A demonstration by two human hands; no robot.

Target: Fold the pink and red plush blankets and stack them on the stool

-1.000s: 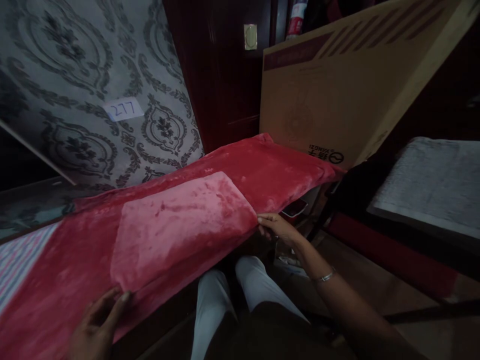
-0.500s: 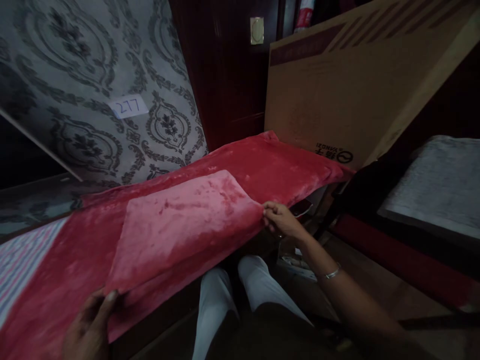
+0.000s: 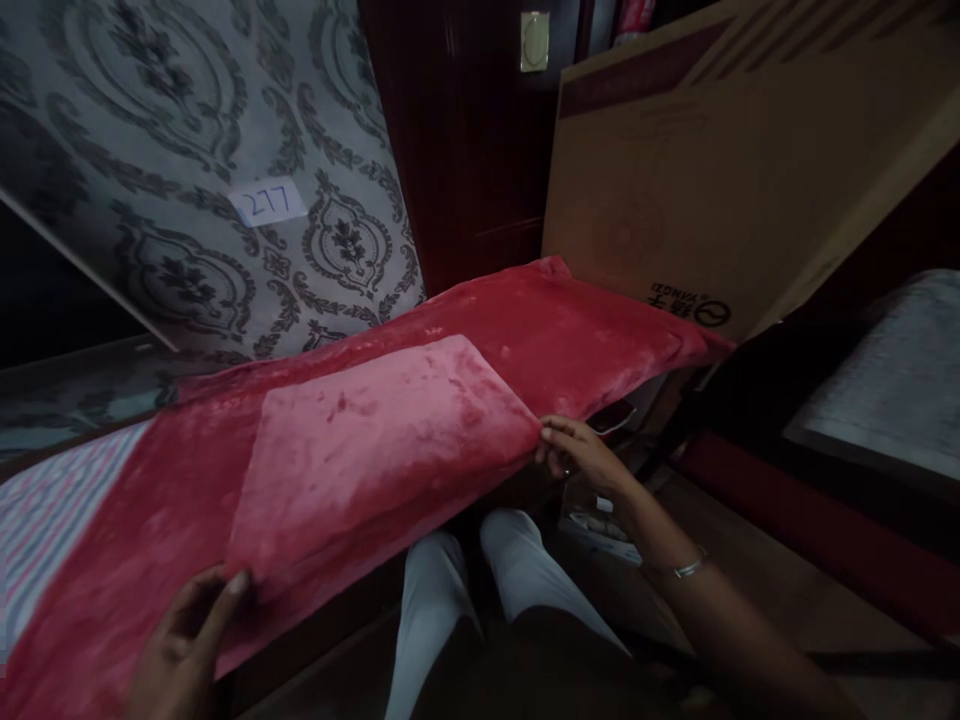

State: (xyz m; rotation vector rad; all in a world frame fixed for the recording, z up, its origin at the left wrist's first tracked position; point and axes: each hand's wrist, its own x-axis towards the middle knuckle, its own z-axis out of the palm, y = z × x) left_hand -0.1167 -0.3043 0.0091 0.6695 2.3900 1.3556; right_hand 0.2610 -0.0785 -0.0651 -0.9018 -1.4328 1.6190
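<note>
Lowered slightly since half a second ago, together with the right hand [image 3: 585, 460]: one near corner of the paler pink cloth [image 3: 375, 430]. Also slid somewhat to the right within the view, along with nearly all surroundings. Clamped on this corner with fingers [image 3: 562, 430] pressed together, some fingertips being hard to distinguish behind the cloth edge. Pinched likewise at the other near corner, by the left hand [image 3: 180, 635], with thumb on the visible face and the other fingers partly tucked out of sight; cannot tell how firmly. Cut off at the wrist by the lower border, on this left side.

Spread between both hands, pink on top of the long red plush cloth [image 3: 570, 330]; cannot tell whether folded from it or separate. Hidden too, the support underneath. Cut off by the left border, a striped cloth [image 3: 67, 520]. Behind the far right end, a cardboard box [image 3: 660, 180] with YANGZI printed upside down, and other print too dim for reading. Above it, only the lower part of a red container [image 3: 636, 18]. Near the knees [image 3: 517, 550], a small box [image 3: 600, 535] with unclear contents. At far right, blurred and cut off, a grey cloth [image 3: 900, 370].
</note>
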